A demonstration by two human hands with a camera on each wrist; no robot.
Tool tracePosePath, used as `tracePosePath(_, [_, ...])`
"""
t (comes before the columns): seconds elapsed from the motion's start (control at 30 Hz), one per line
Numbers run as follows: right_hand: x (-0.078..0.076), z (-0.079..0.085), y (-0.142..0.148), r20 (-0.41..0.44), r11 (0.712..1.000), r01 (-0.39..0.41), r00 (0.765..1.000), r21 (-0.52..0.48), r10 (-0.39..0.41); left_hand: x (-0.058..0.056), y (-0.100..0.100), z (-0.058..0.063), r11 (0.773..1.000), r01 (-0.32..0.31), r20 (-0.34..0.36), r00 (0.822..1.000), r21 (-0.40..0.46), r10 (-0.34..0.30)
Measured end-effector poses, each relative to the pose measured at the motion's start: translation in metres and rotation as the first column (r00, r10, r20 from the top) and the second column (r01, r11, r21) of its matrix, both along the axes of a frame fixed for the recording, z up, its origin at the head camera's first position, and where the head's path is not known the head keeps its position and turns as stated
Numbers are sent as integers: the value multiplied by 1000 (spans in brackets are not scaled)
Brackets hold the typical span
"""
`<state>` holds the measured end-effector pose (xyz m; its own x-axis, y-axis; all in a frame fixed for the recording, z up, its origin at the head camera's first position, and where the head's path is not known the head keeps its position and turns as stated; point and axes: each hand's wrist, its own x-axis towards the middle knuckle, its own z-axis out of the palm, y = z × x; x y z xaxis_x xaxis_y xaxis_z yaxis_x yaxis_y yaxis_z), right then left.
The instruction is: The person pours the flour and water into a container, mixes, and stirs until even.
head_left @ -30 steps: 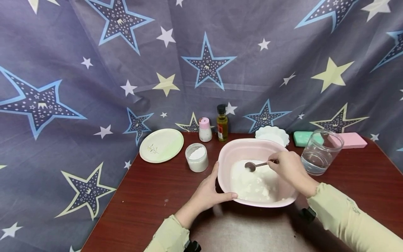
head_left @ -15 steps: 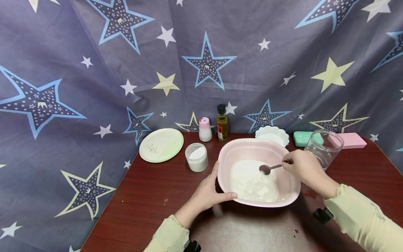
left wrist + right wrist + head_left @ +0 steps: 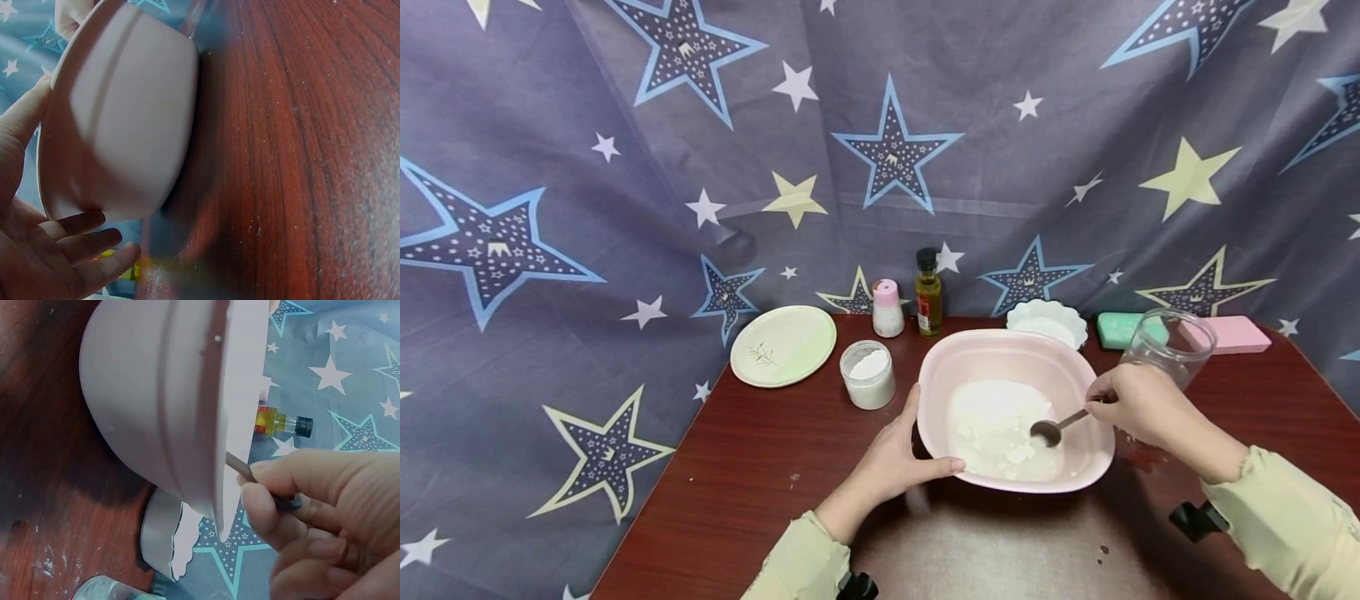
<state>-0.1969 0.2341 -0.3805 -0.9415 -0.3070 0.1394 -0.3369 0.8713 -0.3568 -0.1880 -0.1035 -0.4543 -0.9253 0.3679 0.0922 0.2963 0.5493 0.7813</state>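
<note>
A pink basin (image 3: 940, 417) sits on the table, with whitish liquid and white lumps (image 3: 1000, 425) inside. My left hand (image 3: 887, 458) grips its left side, the thumb at the front rim and the fingers at the outer wall, as the left wrist view also shows. Over the basin's right rim, my right hand (image 3: 1146, 408) pinches the handle of a small dark brown spoon (image 3: 1047, 432). The spoon's bowl dips at the surface of the white mix. In the right wrist view, thumb and forefinger hold the handle (image 3: 240, 465), while the basin wall hides the spoon's bowl.
Left of the basin stand an open jar of white powder (image 3: 868, 387) and a plate (image 3: 784, 346). Behind are a pink-capped shaker (image 3: 887, 312), an oil bottle (image 3: 929, 296) and a white scalloped dish (image 3: 1047, 321). A glass jug (image 3: 1176, 342) stands behind my right hand, near green (image 3: 1120, 329) and pink blocks (image 3: 1238, 335).
My right hand has moved right and toward me, taking the spoon from the middle of the mix to its right side. The left hand stays on the basin.
</note>
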Motion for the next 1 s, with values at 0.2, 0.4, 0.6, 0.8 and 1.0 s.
tracePosePath(0.2, [3,-2,-4,49,998,-52,997,-32,54,-1,-1,0,1000,-1,-1,1000,1,1])
tracePosePath(0.4, [3,-6,-13,26,992,-107,994,-62,109,-1,-1,1,1000,-4,4,1000,-7,4])
tracePosePath(0.6, [2,-13,-26,-26,986,-140,990,-94,138,0,-1,1,1000,-4,3,1000,-8,4])
tracePosePath(0.8, [-1,-21,-41,-85,982,-155,986,-111,146,0,-1,1,1000,-4,2,1000,-11,4])
tracePosePath(1.0, [-4,-26,-55,-111,971,-183,980,-153,167,1,0,1,1000,-8,0,1000,-12,8])
